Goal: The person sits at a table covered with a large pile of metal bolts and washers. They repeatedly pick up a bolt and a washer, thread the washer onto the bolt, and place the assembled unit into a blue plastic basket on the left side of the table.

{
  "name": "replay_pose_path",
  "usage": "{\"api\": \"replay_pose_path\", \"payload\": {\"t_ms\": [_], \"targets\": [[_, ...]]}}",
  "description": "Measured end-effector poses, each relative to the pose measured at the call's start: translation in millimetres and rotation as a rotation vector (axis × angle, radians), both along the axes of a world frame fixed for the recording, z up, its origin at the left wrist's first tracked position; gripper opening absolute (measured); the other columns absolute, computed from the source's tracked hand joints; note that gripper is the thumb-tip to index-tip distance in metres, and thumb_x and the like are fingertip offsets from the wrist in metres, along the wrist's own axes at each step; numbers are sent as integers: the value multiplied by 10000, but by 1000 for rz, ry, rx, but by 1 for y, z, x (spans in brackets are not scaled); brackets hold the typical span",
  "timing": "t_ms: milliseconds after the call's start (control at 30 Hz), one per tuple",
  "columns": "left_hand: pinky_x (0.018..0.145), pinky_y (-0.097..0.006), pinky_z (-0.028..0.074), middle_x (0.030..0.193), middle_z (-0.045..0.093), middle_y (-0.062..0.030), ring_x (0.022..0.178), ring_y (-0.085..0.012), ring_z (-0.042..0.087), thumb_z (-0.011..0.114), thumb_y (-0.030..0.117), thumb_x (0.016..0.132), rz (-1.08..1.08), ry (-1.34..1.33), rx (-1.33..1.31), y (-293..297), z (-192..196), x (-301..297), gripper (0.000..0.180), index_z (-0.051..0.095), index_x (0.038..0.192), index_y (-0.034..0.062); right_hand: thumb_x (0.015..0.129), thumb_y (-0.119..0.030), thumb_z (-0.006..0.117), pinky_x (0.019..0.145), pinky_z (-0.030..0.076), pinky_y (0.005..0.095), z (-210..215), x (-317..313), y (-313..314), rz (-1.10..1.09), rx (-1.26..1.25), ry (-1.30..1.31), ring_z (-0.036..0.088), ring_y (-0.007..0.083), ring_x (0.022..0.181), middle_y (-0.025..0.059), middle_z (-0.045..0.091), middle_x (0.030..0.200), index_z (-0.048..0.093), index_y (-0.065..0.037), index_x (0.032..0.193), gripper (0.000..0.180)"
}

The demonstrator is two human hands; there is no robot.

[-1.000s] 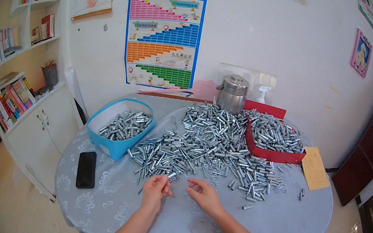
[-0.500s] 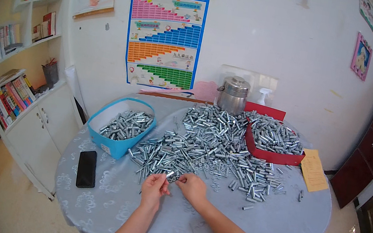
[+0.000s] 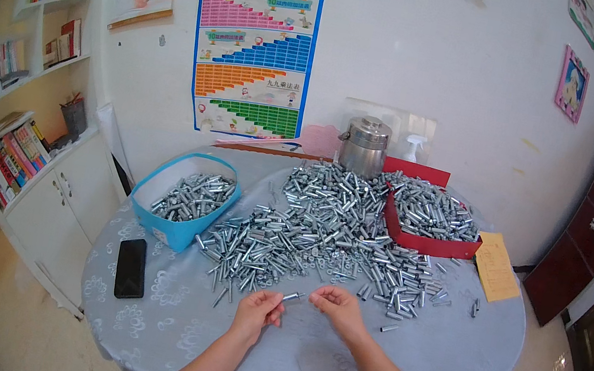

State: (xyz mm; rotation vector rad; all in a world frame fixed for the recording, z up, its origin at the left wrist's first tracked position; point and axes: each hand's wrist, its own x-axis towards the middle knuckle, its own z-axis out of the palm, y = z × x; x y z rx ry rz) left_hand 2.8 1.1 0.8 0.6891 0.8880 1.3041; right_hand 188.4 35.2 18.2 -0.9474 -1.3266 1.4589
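My left hand (image 3: 260,311) is closed in a pinch on a shiny metal bolt (image 3: 292,296), which looks like an expansion bolt with a sleeve. The bolt points to the right, toward my right hand (image 3: 341,309). The thumb and fingers of that hand are pressed together just off the bolt's tip; whatever they hold is too small to make out. Beyond both hands spreads a large heap of similar metal bolts (image 3: 263,247), with small rings or nuts among them near its front edge.
A light blue bin (image 3: 183,233) of metal pieces stands left, and a red box (image 3: 432,245) of them stands right. A black phone (image 3: 131,269) lies on the grey tablecloth (image 3: 160,343). Behind the heap are a steel pot (image 3: 364,150) and spray bottle (image 3: 413,148); yellow paper (image 3: 497,268) lies right.
Both hands have drawn back from the heap's front edge and moved to the right. The bolt in my left hand now lies more level, and my hands are slightly farther apart.
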Motion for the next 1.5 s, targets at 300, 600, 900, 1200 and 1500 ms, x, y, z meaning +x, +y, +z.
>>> {"api": "replay_pose_path", "payload": {"t_ms": [300, 600, 900, 1200, 1500], "targets": [[490, -260, 438, 688, 546, -40, 506, -92, 451, 577, 181, 829, -161, -49, -66, -3, 5, 3, 165, 540, 789, 24, 798, -134, 613, 602, 386, 179, -14, 3, 0, 14, -26, 75, 503, 55, 681, 8, 587, 782, 593, -19, 889, 148], [478, -238, 436, 695, 554, -32, 511, -87, 471, 568, 203, 835, -252, -85, -140, 0, -1, 3, 160, 542, 814, 46, 837, -209, 565, 583, 390, 185, -10, 2, -3, 35, -56, 22, 481, 52, 627, -16, 565, 724, 613, -32, 912, 199], [494, -249, 454, 713, 560, -32, 520, -84, 481, 576, 204, 829, -194, -165, -127, 0, -1, 0, 159, 538, 835, 49, 798, -223, 589, 597, 432, 246, 11, 26, 5, -403, 233, -439, 547, 132, 638, 53, 602, 712, 635, -30, 860, 207], [496, -255, 456, 729, 558, -44, 520, -89, 475, 581, 201, 825, -180, -136, -111, 0, 1, 1, 169, 526, 839, 42, 701, -332, 654, 597, 449, 358, -7, 31, 3, -442, 486, -1199, 575, 266, 725, 102, 595, 738, 593, -58, 697, 281], [491, -258, 458, 733, 564, -58, 512, -95, 470, 591, 195, 818, -152, -119, -117, 1, -1, 0, 180, 525, 841, 29, 715, -169, 670, 606, 443, 226, 2, 18, -1, -202, 301, -455, 553, 97, 659, 34, 621, 799, 626, -48, 907, 231]]}}
